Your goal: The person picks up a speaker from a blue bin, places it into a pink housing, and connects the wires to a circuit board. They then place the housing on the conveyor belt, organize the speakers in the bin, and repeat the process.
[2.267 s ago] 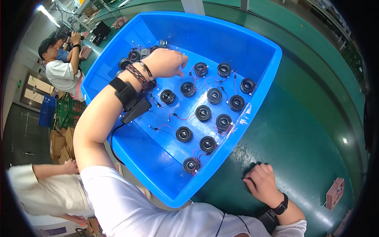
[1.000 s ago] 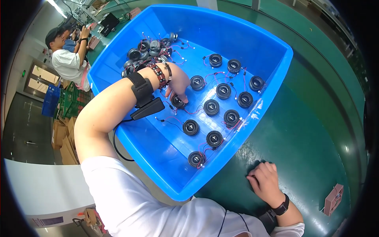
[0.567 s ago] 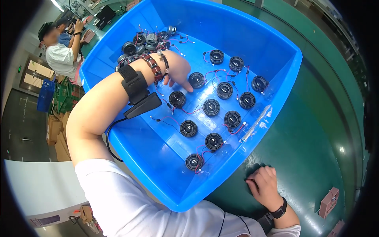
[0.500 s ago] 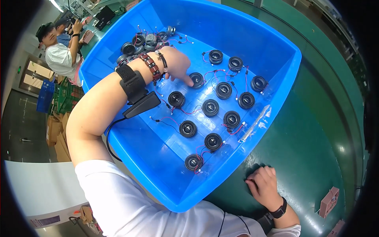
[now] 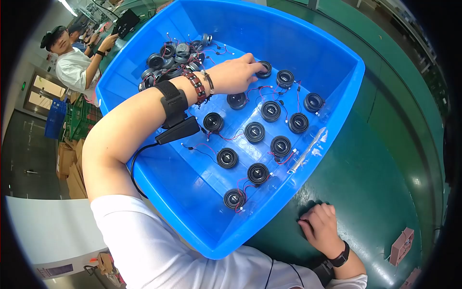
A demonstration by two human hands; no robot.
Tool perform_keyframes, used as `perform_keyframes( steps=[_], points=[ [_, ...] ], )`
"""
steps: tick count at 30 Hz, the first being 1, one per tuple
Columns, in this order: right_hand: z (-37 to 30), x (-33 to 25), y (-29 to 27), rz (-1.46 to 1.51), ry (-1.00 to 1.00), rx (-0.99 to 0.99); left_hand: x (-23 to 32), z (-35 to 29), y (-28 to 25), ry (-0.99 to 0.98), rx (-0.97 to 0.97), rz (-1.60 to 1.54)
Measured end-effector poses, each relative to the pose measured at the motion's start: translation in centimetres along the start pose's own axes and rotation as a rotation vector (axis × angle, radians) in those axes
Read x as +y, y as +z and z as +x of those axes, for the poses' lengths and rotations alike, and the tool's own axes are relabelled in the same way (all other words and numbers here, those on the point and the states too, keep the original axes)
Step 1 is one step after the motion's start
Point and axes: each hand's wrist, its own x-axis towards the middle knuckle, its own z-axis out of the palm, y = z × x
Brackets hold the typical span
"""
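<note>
My left hand (image 5: 236, 74) reaches over the blue bin (image 5: 190, 192), its fingers apart. Its fingertips touch the near side of a small round black speaker (image 5: 264, 70) standing on the bin floor. Just below the palm is another speaker (image 5: 236, 100), partly covered by the hand. Several more speakers, such as one in the middle (image 5: 254, 132), stand spaced out face up, with thin red and black leads and white plugs. My right hand (image 5: 322, 229) lies loosely curled on the green table (image 5: 346, 192) outside the bin and shows nothing in it.
A jumbled pile of speakers (image 5: 168, 62) fills the bin's far left corner, next to my left wrist. A black device with a cable (image 5: 178, 130) is strapped to my left forearm. A pink frame (image 5: 401, 247) stands at the table's right. Other people (image 5: 77, 67) sit at far left.
My left hand has moved right and away, from the speaker it was pointing at to the one beyond. The right hand has stayed in place.
</note>
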Motion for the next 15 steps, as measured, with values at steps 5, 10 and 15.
perform_keyframes(
  steps=[5,10,15],
  points=[
    [0.1,0.0,-0.1,0.012,-0.006,-0.003,0.4,-0.1,-0.2,-0.008,-0.092,0.003],
    [0.1,0.2,0.0,0.011,-0.004,-0.001,-1.0,-0.2,1.0,0.070,0.009,0.136],
    [0.1,0.3,-0.1,0.008,-0.003,-0.007,0.3,0.7,-4.1,-0.075,-0.286,0.166]
  ],
)
